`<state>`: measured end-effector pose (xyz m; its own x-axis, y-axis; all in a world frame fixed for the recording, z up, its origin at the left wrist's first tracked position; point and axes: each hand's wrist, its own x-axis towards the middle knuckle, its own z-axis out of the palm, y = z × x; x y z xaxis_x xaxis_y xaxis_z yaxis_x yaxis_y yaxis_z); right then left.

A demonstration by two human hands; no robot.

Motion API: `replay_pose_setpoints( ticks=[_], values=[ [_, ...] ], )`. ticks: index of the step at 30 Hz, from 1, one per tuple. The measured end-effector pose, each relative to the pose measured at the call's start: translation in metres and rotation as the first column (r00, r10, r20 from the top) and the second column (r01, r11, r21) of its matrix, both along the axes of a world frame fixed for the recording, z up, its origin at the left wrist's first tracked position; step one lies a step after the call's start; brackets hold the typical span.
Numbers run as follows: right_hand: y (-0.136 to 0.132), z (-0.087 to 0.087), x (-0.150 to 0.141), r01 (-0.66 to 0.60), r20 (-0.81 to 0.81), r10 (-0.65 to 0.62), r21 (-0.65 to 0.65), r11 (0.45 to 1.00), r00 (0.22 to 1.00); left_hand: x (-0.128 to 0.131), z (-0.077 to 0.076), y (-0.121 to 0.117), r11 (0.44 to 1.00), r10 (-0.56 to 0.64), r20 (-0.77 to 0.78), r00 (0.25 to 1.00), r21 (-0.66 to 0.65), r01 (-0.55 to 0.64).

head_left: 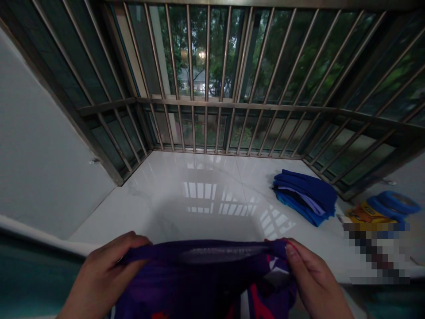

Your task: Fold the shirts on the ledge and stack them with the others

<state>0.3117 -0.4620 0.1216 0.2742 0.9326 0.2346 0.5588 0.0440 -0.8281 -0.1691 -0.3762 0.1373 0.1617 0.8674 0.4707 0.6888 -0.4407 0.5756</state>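
A dark purple garment (186, 283) with red, white and orange patches hangs stretched between my two hands at the bottom of the view. Its upper edge is pulled nearly straight, and the lower part runs out of the frame. My left hand (109, 266) is closed on the edge at the left, thumb and fingers pinching the cloth. At the right end, my right hand (308, 274) grips the same edge beside a white and red patch. Whether the garment is a shirt or shorts I cannot tell.
On the glossy white sill (206, 212) lies a folded stack of blue clothes (305, 195) at the right. Farther right stands a yellow and blue container (375, 212), next to a pixelated patch. Metal window bars (207, 79) close off the back and sides.
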Motion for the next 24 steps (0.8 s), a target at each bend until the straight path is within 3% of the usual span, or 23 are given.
replay_pose_setpoints(
  ticks=[4, 6, 9, 11, 13, 15, 17, 20, 22, 24],
  values=[
    [0.019, 0.002, -0.013, 0.038, -0.097, -0.043, -0.052, 0.998, 0.994, 0.024, -0.006, 0.019, 0.964, 0.135, 0.198, 0.971, -0.254, -0.082],
    [0.026, 0.009, -0.026, 0.014, -0.124, -0.022, -0.065, 0.998, 0.992, 0.027, -0.015, 0.019, 0.955, 0.194, 0.22, 0.956, -0.264, -0.133],
    [0.03, 0.017, -0.034, 0.06, -0.087, -0.063, -0.035, 0.998, 0.994, 0.02, -0.022, 0.013, 0.975, 0.188, 0.129, 0.974, -0.145, -0.168],
    [0.025, 0.016, -0.027, 0.126, -0.027, -0.126, 0.008, 0.992, 0.992, 0.01, -0.021, 0.009, 0.996, 0.085, 0.04, 0.996, -0.016, -0.085],
    [0.016, 0.01, -0.012, 0.131, 0.038, -0.131, 0.007, 0.991, 0.991, 0.0, -0.019, 0.009, 0.993, -0.112, -0.072, 0.991, 0.039, 0.115],
    [0.007, 0.002, 0.005, 0.014, 0.114, -0.008, -0.055, 0.998, 0.993, -0.011, -0.018, 0.013, 0.955, -0.296, -0.176, 0.939, -0.032, 0.295],
    [0.0, -0.005, 0.018, -0.165, 0.183, 0.189, -0.137, 0.977, 0.965, -0.019, -0.02, 0.021, 0.928, -0.37, -0.233, 0.899, -0.14, 0.346],
    [0.0, -0.012, 0.025, -0.309, 0.253, 0.359, -0.219, 0.926, 0.898, -0.029, -0.03, 0.03, 0.965, -0.256, -0.227, 0.94, -0.126, 0.232],
    [0.003, -0.014, 0.025, -0.297, 0.279, 0.35, -0.214, 0.931, 0.894, -0.035, -0.04, 0.025, 0.997, -0.078, -0.185, 0.98, -0.031, 0.074],
    [0.007, -0.014, 0.027, -0.28, 0.288, 0.321, -0.175, 0.944, 0.902, -0.04, -0.048, 0.01, 0.989, 0.141, -0.127, 0.982, 0.059, -0.135]
  ],
)
